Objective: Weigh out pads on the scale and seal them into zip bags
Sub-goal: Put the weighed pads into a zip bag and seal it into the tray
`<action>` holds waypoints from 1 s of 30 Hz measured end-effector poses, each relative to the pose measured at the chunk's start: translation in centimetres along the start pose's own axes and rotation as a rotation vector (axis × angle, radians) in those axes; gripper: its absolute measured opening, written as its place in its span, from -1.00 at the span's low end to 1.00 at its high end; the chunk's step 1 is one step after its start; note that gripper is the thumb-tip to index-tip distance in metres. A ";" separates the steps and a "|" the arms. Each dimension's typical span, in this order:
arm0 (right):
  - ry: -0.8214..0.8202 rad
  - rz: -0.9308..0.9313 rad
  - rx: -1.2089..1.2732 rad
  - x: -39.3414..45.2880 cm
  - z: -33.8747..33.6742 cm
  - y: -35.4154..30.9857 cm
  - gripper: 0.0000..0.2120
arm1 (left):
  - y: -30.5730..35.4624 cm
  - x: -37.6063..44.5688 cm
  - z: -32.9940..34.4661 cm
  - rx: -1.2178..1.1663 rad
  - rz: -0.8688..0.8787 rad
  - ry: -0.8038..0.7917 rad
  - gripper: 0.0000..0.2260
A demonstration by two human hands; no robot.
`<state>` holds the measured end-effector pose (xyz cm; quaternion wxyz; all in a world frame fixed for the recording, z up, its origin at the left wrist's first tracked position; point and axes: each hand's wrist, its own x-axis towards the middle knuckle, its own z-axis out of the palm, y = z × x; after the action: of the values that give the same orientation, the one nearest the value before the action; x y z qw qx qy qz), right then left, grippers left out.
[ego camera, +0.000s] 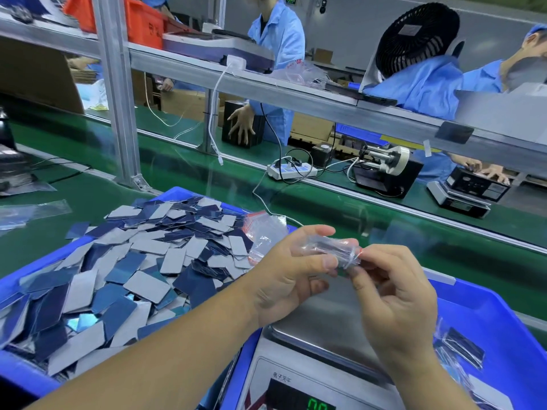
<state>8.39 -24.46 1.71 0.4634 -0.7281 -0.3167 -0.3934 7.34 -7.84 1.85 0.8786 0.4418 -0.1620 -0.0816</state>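
Your scale (313, 344) display is running off the bottom edge, and your hands are blurring the bag's (331, 250) contents.

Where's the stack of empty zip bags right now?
The empty zip bags lie at the far right edge of the pad pile, just beyond the left hand.

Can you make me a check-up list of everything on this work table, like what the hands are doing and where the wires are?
Surface: green conveyor belt, a clear bag lying at its left.
Job's things: loose pads heaped in the left blue bin; scale pan bare, green digits lit; filled zip bag held above it; sealed bags in the right blue bin.
Clutter: spare zip bags on the pads.
Hands: left hand grips the bag; right hand pinches its end.
Cables: white cable, power strip.
Surroundings: black fan, workers in blue coats.
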 end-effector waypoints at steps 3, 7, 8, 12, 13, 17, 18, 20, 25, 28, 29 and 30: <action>0.002 0.176 0.105 0.1 0.1 -0.1 -0.88 | 0.0 0.0 -0.1 0.019 -0.021 -0.003 -0.62; 0.012 0.339 0.259 0.2 0.2 -0.3 -0.77 | -0.1 -0.1 0.1 0.100 -0.074 0.010 -0.84; 0.008 0.377 0.297 0.2 0.2 -0.3 -0.76 | -0.1 0.0 0.2 0.113 -0.081 0.027 -0.87; 0.016 0.534 0.429 0.2 0.4 0.0 -0.78 | -0.5 0.4 0.1 0.169 -0.096 0.142 -0.90; 0.014 0.562 0.445 0.2 0.5 0.1 -0.76 | -0.7 0.5 0.1 0.190 -0.096 0.165 -0.90; -0.048 0.638 0.479 0.0 0.8 0.2 -0.76 | -1.1 0.6 0.1 0.262 -0.069 0.212 -0.86; -0.070 0.646 0.479 0.1 0.7 0.2 -0.77 | -1.0 0.6 0.1 0.278 -0.063 0.210 -0.85; -0.107 0.644 0.496 0.2 0.5 0.2 -0.83 | -0.9 0.6 0.1 0.270 -0.065 0.185 -0.83; -0.149 0.711 0.555 0.6 0.2 0.0 -0.81 | -0.5 0.4 -0.1 0.332 -0.104 0.094 -0.78; -0.228 0.758 0.575 0.6 0.1 0.0 -0.82 | -0.2 0.3 -0.5 0.398 -0.099 0.126 -0.79; -0.243 0.763 0.569 0.6 0.1 0.1 -0.84 | -0.1 0.4 -0.6 0.378 -0.106 0.143 -0.80; -0.246 0.766 0.567 0.6 0.1 0.1 -0.83 | -0.1 0.4 -0.6 0.346 -0.115 0.149 -0.80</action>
<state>8.82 -24.38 2.17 0.7139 -0.6784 -0.1734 -0.0039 7.95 -7.51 1.54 0.7930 0.5995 -0.0828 -0.0697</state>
